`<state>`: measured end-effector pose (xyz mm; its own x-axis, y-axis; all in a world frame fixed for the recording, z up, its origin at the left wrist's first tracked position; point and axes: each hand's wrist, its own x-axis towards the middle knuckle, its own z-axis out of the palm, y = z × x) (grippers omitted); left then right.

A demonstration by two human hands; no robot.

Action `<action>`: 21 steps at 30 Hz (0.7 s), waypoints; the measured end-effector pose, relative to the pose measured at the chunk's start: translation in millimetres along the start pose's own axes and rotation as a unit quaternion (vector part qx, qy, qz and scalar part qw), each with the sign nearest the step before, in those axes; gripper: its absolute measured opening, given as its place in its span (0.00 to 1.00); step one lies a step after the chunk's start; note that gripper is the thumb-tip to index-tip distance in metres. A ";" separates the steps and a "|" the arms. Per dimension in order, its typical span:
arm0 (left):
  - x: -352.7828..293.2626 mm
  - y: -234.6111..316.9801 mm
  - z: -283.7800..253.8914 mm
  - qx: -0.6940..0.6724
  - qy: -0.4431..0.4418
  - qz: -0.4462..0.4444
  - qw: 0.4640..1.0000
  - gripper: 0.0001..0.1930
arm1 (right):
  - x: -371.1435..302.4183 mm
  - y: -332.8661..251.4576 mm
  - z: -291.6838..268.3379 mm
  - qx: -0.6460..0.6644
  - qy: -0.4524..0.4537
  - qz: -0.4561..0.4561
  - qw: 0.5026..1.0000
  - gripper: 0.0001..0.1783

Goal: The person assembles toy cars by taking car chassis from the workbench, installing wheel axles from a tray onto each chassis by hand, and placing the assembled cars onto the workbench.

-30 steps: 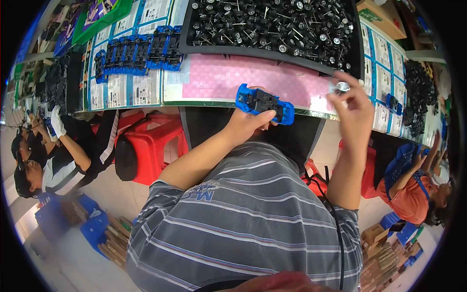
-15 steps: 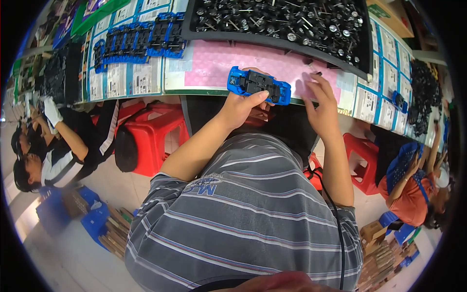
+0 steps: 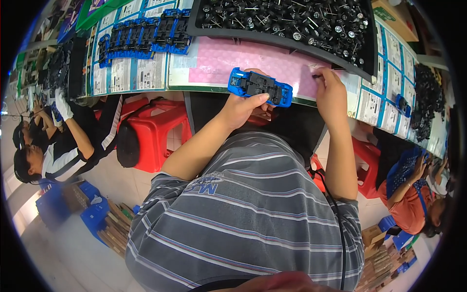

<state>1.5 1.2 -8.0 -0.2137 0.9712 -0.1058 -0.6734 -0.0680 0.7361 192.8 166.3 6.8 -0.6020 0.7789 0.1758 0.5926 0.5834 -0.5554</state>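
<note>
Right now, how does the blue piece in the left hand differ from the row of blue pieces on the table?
The held piece is gripped in the left hand, while the row of pieces lies on the table. The held piece is a single one; the row of pieces has several side by side. The held piece points roughly left to right; the row's pieces point roughly near to far. Both are blue with black parts.
</note>
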 end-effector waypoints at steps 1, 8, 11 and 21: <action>-0.5 0.2 -0.1 0.013 0.001 -0.003 1.000 0.19 | -3.0 -6.7 -5.3 0.001 -0.002 -0.001 1.000 0.17; -0.9 -4.1 3.9 0.114 0.000 -0.015 0.993 0.22 | -29.9 -69.9 -24.4 0.454 -0.080 0.222 0.859 0.12; 0.1 -4.7 8.9 0.112 -0.004 -0.007 0.994 0.22 | -28.3 -79.9 -17.8 0.216 -0.073 0.086 0.970 0.08; -5.5 -9.0 7.4 0.072 -0.013 -0.007 0.997 0.21 | -20.1 -82.2 -25.3 0.149 0.003 -0.007 0.989 0.06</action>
<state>14.0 -1.8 -9.2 -0.1862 0.9773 -0.1010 -0.5668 -0.0228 0.8236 169.8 108.5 69.5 -0.6048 0.7733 0.1903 0.3993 0.5013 -0.7676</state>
